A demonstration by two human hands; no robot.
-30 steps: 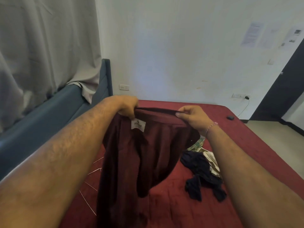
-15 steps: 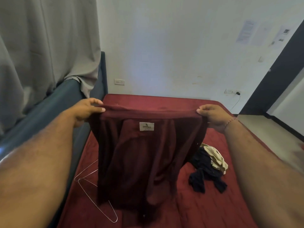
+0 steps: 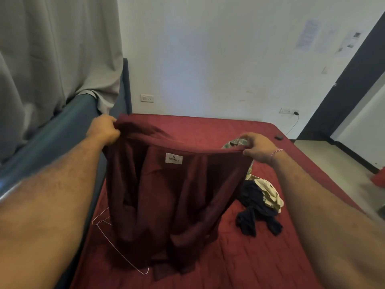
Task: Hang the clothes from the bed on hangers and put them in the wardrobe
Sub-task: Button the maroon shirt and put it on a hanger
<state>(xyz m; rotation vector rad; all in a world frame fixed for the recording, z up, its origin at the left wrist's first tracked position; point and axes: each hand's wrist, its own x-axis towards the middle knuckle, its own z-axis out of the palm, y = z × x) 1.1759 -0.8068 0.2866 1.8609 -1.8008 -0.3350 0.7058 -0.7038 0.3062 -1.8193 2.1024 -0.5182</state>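
Observation:
A dark maroon garment point(image 3: 166, 195) with a white label hangs spread out over the bed point(image 3: 239, 257), its lower end touching the red cover. My left hand point(image 3: 104, 130) grips its top edge at the left. My right hand point(image 3: 257, 147) grips the same edge at the right. A thin wire hanger point(image 3: 118, 249) lies on the bed under the garment's left side, partly hidden by it. A dark navy garment point(image 3: 254, 211) and a cream one point(image 3: 270, 195) lie crumpled to the right. A patterned cloth point(image 3: 233, 141) shows behind my right hand.
A blue padded headboard point(image 3: 62, 130) runs along the bed's left side, with a grey curtain point(image 3: 52, 49) above it. A small dark object point(image 3: 278, 137) lies at the bed's far right corner. Bare floor point(image 3: 333, 159) and a dark door frame point(image 3: 343, 84) are at the right.
My hands have moved apart and stretched the garment's top edge wide. The left hand went up and left, the right hand further right. The hanger has come into view below.

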